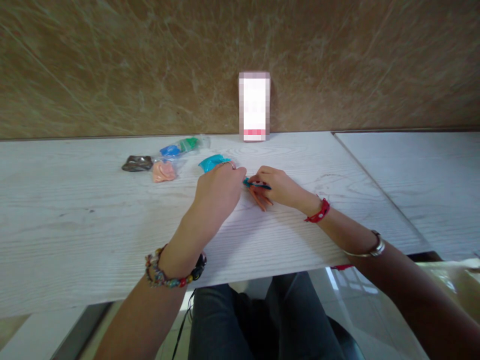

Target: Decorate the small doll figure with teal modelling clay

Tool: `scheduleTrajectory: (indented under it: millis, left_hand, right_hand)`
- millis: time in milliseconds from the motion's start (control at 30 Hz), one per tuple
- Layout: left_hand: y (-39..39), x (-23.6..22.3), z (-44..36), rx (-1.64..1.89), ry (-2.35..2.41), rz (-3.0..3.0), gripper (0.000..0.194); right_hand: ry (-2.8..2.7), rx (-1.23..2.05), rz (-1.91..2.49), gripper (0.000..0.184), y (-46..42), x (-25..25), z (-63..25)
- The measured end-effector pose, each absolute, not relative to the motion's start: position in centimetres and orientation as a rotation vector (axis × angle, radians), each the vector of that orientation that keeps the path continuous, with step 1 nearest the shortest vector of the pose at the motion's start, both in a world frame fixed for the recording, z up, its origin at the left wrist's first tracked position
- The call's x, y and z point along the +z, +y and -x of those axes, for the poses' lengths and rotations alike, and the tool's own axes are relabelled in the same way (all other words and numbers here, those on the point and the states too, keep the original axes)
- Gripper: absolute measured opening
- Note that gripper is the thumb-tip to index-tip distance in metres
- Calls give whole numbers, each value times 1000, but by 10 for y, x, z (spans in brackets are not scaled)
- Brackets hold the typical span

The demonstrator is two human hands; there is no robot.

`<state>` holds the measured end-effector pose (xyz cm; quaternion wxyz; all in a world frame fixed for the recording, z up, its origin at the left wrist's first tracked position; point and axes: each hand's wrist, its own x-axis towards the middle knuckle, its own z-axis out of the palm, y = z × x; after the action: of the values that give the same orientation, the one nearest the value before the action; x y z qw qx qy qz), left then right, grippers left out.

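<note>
My left hand [221, 187] is closed, palm down, with its fingers curled out of sight. What it grips is hidden; its fingertips meet the end of a thin teal piece [262, 186]. From the other side, my right hand [275, 184] pinches that piece just above the table. Under the right fingers, slim orange-brown strips [259, 200] spread apart on the tabletop; I cannot tell if they join the teal piece. A bright blue packet [213, 162], like modelling clay, lies just behind my left hand, partly covered by it.
On the white wood-grain table [93, 240] at left lie clear packets of soft clay-like material: dark brown [137, 163], peach [164, 171], blue [170, 150] and green [188, 144]. A phone with a blurred screen [254, 106] leans upright against the brown marbled wall [131, 65].
</note>
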<state>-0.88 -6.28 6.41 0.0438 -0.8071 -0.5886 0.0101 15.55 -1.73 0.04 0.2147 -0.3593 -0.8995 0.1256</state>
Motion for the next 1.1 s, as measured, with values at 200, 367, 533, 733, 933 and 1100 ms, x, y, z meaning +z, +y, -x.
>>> scheduleTrajectory:
  millis: [200, 367, 533, 733, 933, 1100]
  left_hand:
    - [-57, 66, 12, 84, -1731, 2484, 26]
    - [-55, 66, 19, 72, -1706, 2517, 26]
    - [-57, 67, 20, 78, -1736, 2544, 27]
    - [-50, 52, 20, 108, -1812, 2692, 21]
    - [-43, 44, 26, 2, -1874, 2957, 15]
    - [-40, 44, 25, -154, -2031, 2915, 11]
  right_hand:
    - [-2538, 298, 969, 28, -16, -1, -155]
    - [-2564, 288, 977, 26, -18, 1, -154]
    - [-2560, 281, 949, 26, -17, 0, -155]
    - [-2533, 318, 971, 24, -18, 2, -149]
    - [-2565, 295, 980, 21, -22, 3, -145]
    - [-2445, 329, 1027, 20, -19, 2, -144]
